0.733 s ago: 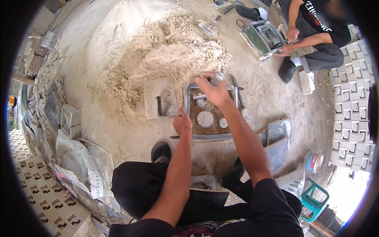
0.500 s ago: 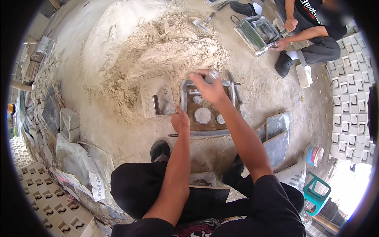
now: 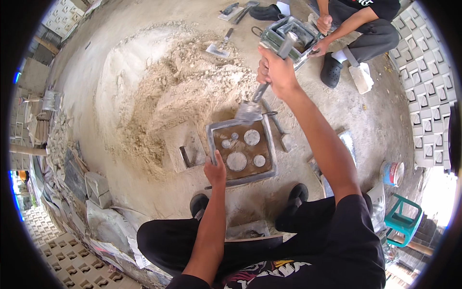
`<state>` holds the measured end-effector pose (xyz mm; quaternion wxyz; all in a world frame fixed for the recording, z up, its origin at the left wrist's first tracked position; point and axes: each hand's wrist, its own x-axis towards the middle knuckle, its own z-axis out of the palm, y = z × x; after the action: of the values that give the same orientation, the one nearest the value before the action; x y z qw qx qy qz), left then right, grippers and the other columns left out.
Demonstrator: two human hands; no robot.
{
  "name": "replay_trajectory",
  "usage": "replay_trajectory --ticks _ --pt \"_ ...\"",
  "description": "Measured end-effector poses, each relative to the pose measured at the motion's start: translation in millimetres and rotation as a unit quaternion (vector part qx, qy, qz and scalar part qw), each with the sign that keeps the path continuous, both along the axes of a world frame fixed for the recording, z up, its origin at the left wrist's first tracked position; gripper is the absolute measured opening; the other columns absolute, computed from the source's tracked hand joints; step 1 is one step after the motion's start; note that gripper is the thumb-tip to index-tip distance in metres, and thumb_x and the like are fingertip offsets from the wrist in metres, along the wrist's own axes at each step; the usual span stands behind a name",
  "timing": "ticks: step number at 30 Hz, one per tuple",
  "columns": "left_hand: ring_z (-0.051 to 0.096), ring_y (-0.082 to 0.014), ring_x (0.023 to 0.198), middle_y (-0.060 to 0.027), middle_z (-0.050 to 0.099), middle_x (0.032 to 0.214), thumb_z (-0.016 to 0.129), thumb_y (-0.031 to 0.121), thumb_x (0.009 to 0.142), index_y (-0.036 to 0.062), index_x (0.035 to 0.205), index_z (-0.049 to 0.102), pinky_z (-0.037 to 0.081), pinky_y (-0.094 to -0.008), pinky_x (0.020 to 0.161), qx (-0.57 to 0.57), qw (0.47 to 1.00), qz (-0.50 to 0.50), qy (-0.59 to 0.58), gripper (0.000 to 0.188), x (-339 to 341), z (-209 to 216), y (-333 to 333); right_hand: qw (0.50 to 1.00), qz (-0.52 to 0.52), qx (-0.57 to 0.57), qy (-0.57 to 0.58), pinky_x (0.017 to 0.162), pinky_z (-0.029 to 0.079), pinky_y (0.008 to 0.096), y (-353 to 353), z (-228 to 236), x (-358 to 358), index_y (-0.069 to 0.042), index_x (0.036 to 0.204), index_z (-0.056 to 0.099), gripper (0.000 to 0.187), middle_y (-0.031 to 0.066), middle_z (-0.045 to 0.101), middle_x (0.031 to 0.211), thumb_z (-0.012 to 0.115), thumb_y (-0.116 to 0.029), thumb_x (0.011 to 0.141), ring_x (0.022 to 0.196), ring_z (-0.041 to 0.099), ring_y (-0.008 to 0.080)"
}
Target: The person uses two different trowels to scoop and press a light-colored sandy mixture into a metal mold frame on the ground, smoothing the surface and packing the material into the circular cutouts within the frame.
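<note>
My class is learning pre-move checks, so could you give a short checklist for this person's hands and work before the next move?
1. Right hand grips the tool: ok.
2. Left hand at the frame's left side: ok.
3. Five round pieces visible inside the frame: ok.
4. Tool's lower end clear of the frame: cannot tell; it is blurred.
5. Co-worker's hands away from this frame: ok.

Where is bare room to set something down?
Bare floor lies between the sand pile and rubble at left, and between the white block and bucket. It's crowded around the frame: board and left hand leftward, tool at far edge.
</note>
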<state>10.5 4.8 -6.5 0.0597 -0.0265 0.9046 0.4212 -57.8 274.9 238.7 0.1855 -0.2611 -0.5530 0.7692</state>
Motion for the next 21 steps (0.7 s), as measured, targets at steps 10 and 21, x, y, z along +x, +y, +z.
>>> replay_trajectory --ticks 10,21 --pt "0.061 -0.0467 0.082 -0.0277 0.063 0.081 0.057 0.049 0.09 -0.0068 0.093 0.061 0.045 -0.0506 0.07 -0.029 0.999 -0.004 0.017 0.056 3 -5 -3 0.797 0.153 0.535 -0.232 0.079 0.048 0.0476 14 -152 136 -0.007 0.086 0.063 0.017 0.0181 0.064 0.09 0.057 -0.023 0.088 0.09 0.061 0.0377" --pt "0.064 -0.0411 0.08 -0.0256 0.066 0.083 0.063 0.036 0.088 -0.0068 0.094 0.062 0.049 -0.0457 0.073 0.015 0.997 -0.069 0.03 0.043 11 -1 -21 0.794 0.139 0.488 -0.335 0.077 0.05 0.0494 -51 -223 215 0.002 0.079 0.065 0.021 0.0259 0.064 0.083 0.064 -0.019 0.079 0.086 0.062 0.044"
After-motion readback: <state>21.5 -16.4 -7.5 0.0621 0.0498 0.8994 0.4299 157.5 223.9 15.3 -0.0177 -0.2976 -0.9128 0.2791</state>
